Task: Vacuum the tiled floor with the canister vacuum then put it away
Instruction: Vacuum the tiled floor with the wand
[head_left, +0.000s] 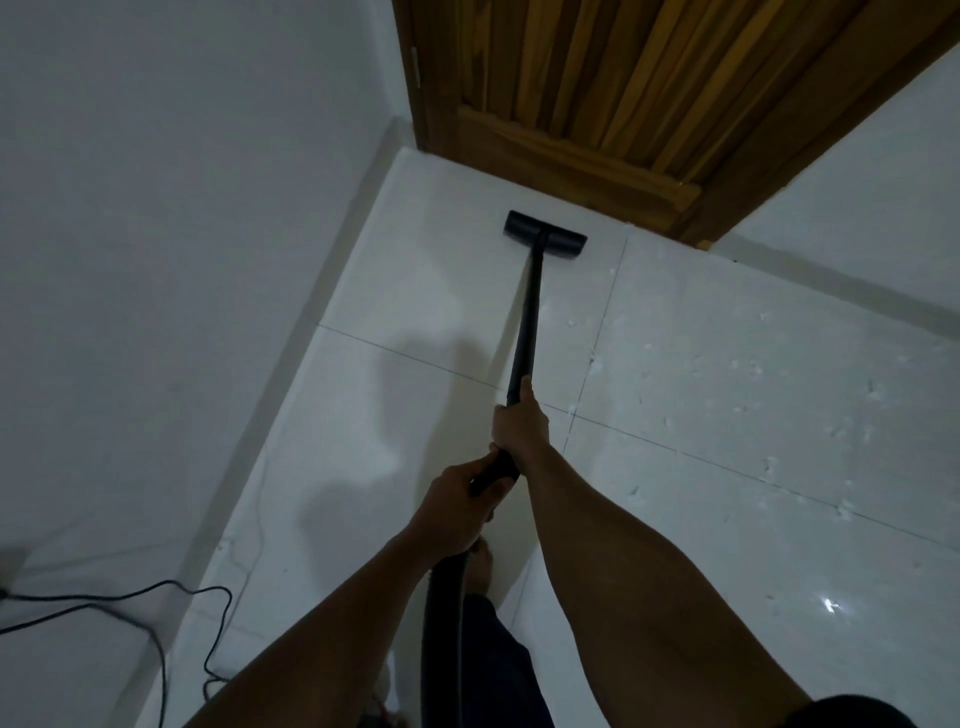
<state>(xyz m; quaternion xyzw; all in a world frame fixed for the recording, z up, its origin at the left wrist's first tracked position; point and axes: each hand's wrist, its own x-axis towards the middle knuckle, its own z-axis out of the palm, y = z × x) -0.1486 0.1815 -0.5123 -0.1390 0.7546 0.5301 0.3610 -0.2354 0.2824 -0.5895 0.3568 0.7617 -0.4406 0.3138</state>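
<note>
A black vacuum wand (530, 312) runs from my hands down to a flat black floor nozzle (544, 233), which lies on the white tiled floor (415, 291) just in front of a wooden door. My right hand (519, 423) grips the wand high up, thumb along the tube. Just below it, my left hand (457, 501) grips the thicker black handle end. A dark ribbed hose (447, 597) drops from the handle between my arms. The canister itself is out of sight.
The wooden door (597, 93) stands at the top. A white wall (156, 208) runs along the left. A thin black power cord (156, 603) loops at lower left. Several small white scraps (753, 369) dot the tiles to the right. My bare foot (480, 564) shows under the hose.
</note>
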